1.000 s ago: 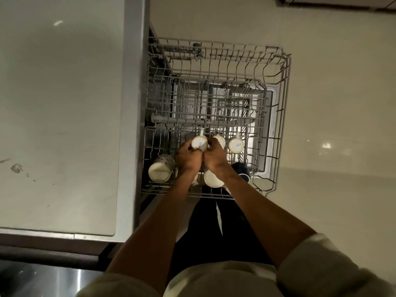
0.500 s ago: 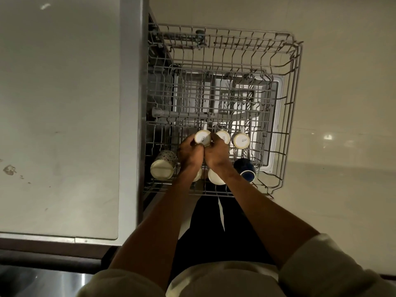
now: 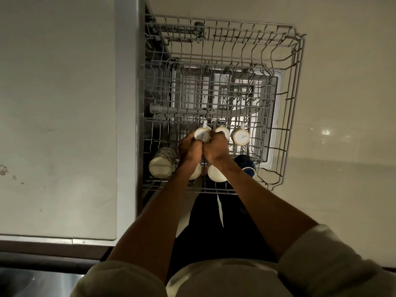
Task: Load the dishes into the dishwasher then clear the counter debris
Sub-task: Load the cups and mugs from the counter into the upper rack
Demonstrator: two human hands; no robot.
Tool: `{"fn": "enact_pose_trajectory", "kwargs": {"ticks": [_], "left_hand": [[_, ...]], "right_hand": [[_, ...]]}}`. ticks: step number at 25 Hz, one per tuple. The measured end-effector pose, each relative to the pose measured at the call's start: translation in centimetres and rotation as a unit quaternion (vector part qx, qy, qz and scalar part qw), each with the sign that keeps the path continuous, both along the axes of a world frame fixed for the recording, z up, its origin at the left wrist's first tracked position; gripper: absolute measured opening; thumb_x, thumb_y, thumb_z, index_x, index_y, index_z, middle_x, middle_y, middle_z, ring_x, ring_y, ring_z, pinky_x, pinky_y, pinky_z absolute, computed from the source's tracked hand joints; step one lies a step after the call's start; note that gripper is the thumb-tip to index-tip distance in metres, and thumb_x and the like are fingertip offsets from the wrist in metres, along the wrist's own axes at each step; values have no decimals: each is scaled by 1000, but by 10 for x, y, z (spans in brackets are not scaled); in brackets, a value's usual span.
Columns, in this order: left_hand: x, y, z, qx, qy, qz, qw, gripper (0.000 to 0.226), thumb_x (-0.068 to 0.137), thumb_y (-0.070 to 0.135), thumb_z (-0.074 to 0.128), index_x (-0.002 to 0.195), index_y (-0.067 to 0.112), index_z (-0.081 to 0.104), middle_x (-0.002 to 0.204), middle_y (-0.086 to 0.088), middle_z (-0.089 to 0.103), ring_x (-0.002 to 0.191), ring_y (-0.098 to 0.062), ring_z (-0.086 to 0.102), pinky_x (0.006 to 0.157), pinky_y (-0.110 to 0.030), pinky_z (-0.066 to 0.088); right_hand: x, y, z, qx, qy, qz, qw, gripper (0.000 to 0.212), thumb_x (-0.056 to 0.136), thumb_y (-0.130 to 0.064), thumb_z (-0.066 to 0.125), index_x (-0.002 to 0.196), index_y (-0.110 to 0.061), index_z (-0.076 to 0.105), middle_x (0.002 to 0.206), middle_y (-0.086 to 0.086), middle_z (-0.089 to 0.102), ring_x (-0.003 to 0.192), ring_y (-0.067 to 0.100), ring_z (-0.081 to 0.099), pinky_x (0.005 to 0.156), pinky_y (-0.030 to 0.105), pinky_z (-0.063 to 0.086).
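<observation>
Wire dishwasher rack (image 3: 293, 108) pulled out beside desk (image 3: 57, 103); stain specks (image 3: 3, 169) near desk's left edge. Near row: patterned mug (image 3: 162, 162), cream mug (image 3: 216, 174), blue mug (image 3: 246, 167), all upside down. Next row: white mug (image 3: 202, 134) base up, tilted toward viewer, handle pointing away; second (image 3: 224, 131) and third mug (image 3: 241, 136) crowd its right. Left hand (image 3: 189, 150) and right hand (image 3: 216, 147), fingers curled round white mug.

Home kitchen: dishwasher rack (image 3: 296, 108), mugs (image 3: 241, 136), countertop (image 3: 60, 103).
</observation>
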State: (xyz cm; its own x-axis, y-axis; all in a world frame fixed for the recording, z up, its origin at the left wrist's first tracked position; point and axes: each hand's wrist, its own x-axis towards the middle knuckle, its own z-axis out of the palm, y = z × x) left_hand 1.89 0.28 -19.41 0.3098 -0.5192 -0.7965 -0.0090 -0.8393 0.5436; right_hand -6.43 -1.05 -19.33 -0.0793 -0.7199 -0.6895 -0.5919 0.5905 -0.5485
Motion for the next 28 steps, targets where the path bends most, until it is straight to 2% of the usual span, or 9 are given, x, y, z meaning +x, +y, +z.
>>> {"fn": "enact_pose_trajectory", "kwargs": {"ticks": [2,6,10,14,17,20,22,25,28], "left_hand": [[0,-1,0,0,13,-3,1000,35,72,13,55,97,27,76,90,8,74,92,-19,70,85,-44,60],[1,-9,2,27,20,-31,999,37,69,14,54,99,27,74,94,2,73,94,-22,69,85,-43,59],[4,-17,3,50,11,-77,996,42,71,14,52,108,23,71,100,-5,71,97,-27,66,80,-37,56],[6,-19,0,66,18,-105,992,45,86,7,48,122,24,68,106,-5,70,95,-24,65,71,-28,49],[7,-19,-2,74,19,-114,991,44,87,9,48,123,26,68,106,-5,71,93,-22,66,72,-28,50],[9,-18,-5,72,10,-109,991,43,86,9,48,119,25,70,103,-5,72,90,-22,65,72,-29,50],[11,-15,-6,68,7,-103,992,39,87,13,50,116,26,72,99,-2,73,88,-23,65,72,-36,54],[13,-10,-14,70,16,-105,992,41,86,19,51,119,31,71,101,-3,73,94,-26,67,83,-48,58],[13,-12,-8,76,22,-154,985,42,93,23,51,133,31,62,114,-5,69,99,-26,64,75,-35,55]], "right_hand": [[1,2,-3,-18,12,24,999,27,84,-1,60,109,6,68,96,24,70,94,37,65,66,28,43],[2,2,-2,-30,11,17,999,41,83,-10,66,123,2,60,107,20,69,100,36,65,82,41,55],[1,3,-3,-30,26,65,997,43,88,-13,63,128,1,57,111,21,64,110,34,54,84,28,46],[1,4,-3,-48,45,112,991,38,89,-11,61,125,3,59,111,21,62,113,34,45,91,41,46],[1,9,-2,-68,44,119,990,41,86,-11,66,125,2,62,114,22,60,112,35,46,93,41,46],[2,14,-5,-72,78,150,983,47,86,-19,67,129,-1,60,120,20,56,113,32,44,95,34,44],[2,15,-6,-67,88,168,980,53,86,-24,69,132,-2,58,125,19,52,114,31,45,97,33,43],[1,17,-8,-40,104,203,973,59,87,-27,68,138,-2,51,134,20,43,121,34,41,100,34,41],[1,20,-12,-23,128,251,959,63,88,-32,65,141,-5,46,136,18,43,123,32,37,98,33,39]]}}
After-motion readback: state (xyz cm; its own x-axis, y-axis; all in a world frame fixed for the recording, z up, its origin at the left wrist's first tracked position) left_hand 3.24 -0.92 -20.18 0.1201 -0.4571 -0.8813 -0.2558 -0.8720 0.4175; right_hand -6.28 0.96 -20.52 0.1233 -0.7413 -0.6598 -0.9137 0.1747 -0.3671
